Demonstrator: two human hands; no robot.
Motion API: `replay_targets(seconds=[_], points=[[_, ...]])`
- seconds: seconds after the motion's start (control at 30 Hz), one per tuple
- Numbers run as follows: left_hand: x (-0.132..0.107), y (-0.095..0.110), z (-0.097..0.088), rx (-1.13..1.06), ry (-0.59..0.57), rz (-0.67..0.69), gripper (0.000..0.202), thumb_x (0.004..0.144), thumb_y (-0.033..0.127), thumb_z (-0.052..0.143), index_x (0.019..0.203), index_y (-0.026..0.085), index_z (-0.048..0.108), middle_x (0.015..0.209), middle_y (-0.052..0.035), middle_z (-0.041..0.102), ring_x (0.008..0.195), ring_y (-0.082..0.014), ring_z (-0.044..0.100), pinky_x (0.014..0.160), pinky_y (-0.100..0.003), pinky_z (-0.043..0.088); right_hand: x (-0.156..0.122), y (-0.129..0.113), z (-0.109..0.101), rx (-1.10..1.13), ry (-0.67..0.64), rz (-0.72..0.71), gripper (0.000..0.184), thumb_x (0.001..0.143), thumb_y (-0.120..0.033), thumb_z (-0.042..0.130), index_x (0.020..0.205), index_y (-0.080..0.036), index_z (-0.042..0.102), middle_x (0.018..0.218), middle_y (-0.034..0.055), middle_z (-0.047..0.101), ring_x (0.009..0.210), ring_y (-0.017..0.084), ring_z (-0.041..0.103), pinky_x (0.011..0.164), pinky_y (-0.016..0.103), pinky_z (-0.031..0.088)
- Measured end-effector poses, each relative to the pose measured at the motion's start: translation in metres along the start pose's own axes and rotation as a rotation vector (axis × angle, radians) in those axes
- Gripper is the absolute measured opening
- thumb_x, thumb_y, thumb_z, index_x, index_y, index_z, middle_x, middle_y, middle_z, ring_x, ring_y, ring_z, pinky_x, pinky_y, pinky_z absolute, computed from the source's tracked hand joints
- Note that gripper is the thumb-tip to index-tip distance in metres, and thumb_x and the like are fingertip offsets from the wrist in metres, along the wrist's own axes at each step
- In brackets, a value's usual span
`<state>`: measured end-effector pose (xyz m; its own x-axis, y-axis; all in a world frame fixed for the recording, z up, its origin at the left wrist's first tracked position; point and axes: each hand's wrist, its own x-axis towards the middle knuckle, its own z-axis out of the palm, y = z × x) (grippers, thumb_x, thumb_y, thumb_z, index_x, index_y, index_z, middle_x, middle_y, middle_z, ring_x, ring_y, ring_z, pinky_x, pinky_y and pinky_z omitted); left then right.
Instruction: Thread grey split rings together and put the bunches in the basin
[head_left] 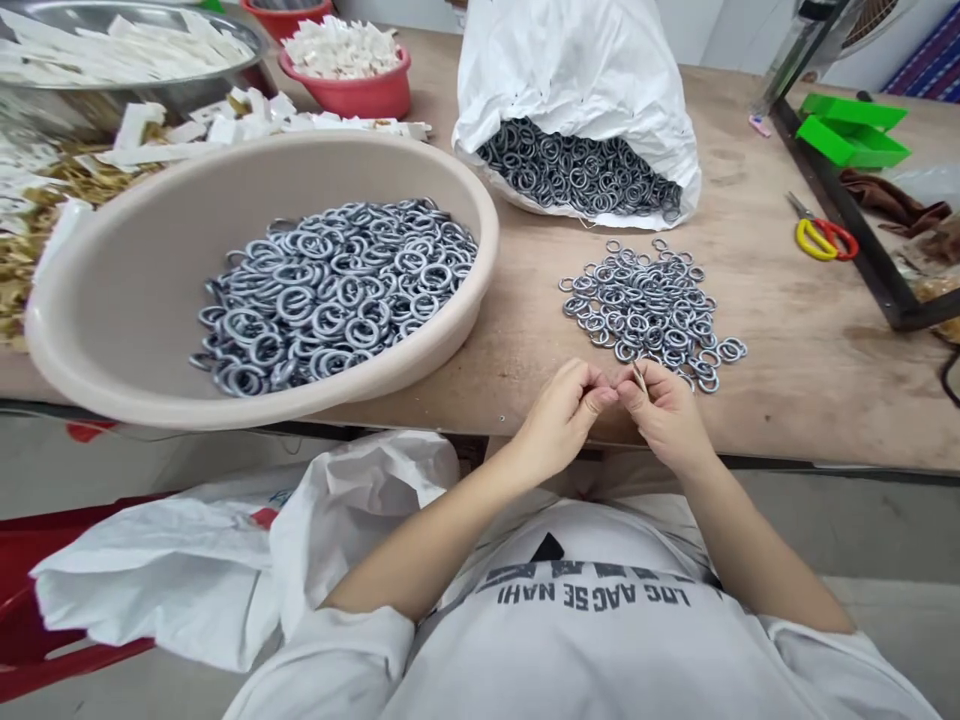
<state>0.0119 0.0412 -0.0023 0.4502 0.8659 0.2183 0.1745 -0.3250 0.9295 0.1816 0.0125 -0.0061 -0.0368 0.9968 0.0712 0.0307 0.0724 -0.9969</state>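
My left hand (559,422) and my right hand (664,415) meet in a pinch just above the front of the wooden workbench (787,400). A slim pale metal sliver (638,376) sticks up from my right fingertips. My left fingers curl tightly against it, and whatever they hold is hidden. Just beyond my hands lies a loose pile of grey metal rings (645,315). A beige plastic basin (112,370) to the left holds many more grey rings (330,295). Others spill from the mouth of a white woven sack (577,170).
At the far left, a steel basin (127,85) and a red bowl (345,85) hold white pieces, with gold-coloured scraps (67,215) beside them. Yellow-and-red scissors (821,235), green plastic trays (851,130) and a black metal frame (847,210) lie to the right. A white bag (225,550) hangs below the bench.
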Motion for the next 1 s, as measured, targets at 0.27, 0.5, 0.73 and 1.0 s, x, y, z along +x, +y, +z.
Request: replay_targets(seconds=[0.27,0.5,0.73,1.0], points=[[-0.026,0.011,0.008,-0.535,-0.14,-0.254,0.032,0.093,0.047,0.059,0.094,0.016,0.065,0.073,-0.0005,0.06,0.06,-0.0091,0.051,0.059,-0.021,0.044,-0.01,0.006,0.014,0.37,-0.064,0.074,0.028,0.094,-0.05,0.061,0.088,-0.022,0.058,0.06,-0.0071,0.046,0.043,0.005,0.035,0.04,0.02,0.024],[-0.035,0.008,0.005,-0.406,-0.054,-0.195,0.033,0.088,0.046,0.067,0.08,0.014,0.07,0.072,-0.0047,0.07,0.067,-0.0126,0.063,0.066,-0.023,0.052,-0.013,-0.012,0.01,0.127,-0.167,0.099,0.025,0.088,-0.044,0.07,0.095,-0.022,0.061,0.073,-0.0032,0.059,0.057,0.011,0.057,0.055,0.025,0.047],[-0.037,0.008,0.001,-0.351,0.078,-0.16,0.037,0.083,0.051,0.071,0.077,0.015,0.073,0.072,-0.0056,0.073,0.067,-0.0149,0.067,0.066,-0.024,0.052,-0.024,-0.022,-0.001,-0.442,-0.152,-0.225,0.022,0.099,-0.036,0.054,0.086,-0.02,0.061,0.074,-0.0012,0.06,0.068,0.012,0.054,0.065,0.026,0.037],[-0.036,0.002,0.003,-0.235,0.111,-0.066,0.031,0.084,0.045,0.072,0.076,0.016,0.073,0.069,-0.0035,0.072,0.063,-0.0133,0.065,0.062,-0.022,0.05,-0.033,-0.026,-0.005,-0.642,-0.197,-0.291,0.032,0.1,-0.034,0.051,0.072,-0.019,0.047,0.065,-0.0032,0.047,0.061,0.01,0.042,0.06,0.027,0.026]])
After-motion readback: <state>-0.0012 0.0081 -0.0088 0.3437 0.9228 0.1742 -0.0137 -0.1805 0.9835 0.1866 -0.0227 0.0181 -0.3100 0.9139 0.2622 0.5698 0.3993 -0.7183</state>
